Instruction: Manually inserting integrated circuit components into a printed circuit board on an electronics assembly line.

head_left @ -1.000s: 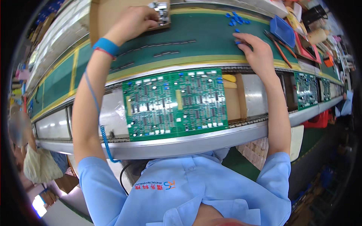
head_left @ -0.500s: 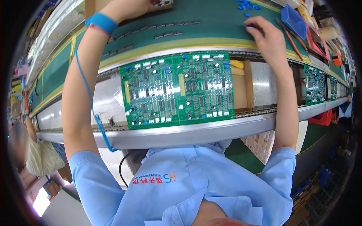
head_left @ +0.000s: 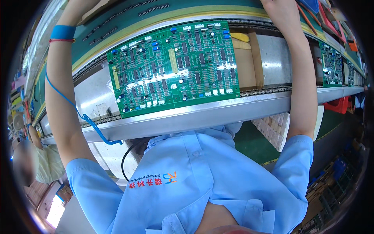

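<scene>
My left hand [head_left: 81,7] reaches past the upper edge of the view at the far left, near a cardboard edge on the green mat. Its fingers are cut off, so any hold is hidden. A blue wrist strap [head_left: 62,33] with a coiled blue cord circles that wrist. Beyond the far rail, my right hand [head_left: 281,15] is at the top, its fingertips also out of view. Between my forearms lies a large green circuit board [head_left: 171,84], a two-part panel full of chips, white connectors and blue parts. Neither hand touches it.
The board spans two conveyor rails [head_left: 187,116]. A cardboard box [head_left: 257,58] holding something yellow sits beneath its right end. Black component strips [head_left: 154,9] lie on the green mat [head_left: 179,13]. More boards [head_left: 332,64] stand further right. Orange-handled pliers [head_left: 307,17] lie beyond my right wrist.
The view has shifted, so both hands now sit higher and their fingers are cut off. My left arm is further left. The loose blue parts at the back have left the view.
</scene>
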### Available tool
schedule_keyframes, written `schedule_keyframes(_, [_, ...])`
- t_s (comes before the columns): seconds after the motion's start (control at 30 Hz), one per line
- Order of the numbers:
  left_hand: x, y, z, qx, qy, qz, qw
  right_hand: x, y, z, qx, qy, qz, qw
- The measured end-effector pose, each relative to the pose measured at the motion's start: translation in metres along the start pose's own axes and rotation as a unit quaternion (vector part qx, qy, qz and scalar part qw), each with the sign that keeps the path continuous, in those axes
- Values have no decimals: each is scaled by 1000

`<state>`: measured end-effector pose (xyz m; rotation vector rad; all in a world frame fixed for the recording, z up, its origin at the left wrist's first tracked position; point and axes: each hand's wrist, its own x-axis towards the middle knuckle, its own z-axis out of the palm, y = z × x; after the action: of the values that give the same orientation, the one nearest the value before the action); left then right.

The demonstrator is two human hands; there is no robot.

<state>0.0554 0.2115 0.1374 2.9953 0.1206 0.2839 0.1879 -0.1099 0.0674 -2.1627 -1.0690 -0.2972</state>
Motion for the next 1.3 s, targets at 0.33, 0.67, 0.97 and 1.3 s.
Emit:
schedule_keyframes(0.33, [-38, -37, -13, 4, 32, -38, 999, -26, -34, -19, 72, -131, 95, 984])
schedule_keyframes(0.67, [-106, -28, 23, -234, 77, -21, 969, -86, -47, -2, 75, -167, -26, 983])
schedule_keyframes(0.97, [-129, 1, 30, -228, -2, 5, 974, -79, -49, -3, 53, -163, -93, 981])
schedule_keyframes(1.3, [-133, 13, 36, -393, 39, 130, 910, -77, -53, 3, -12, -151, -121, 981])
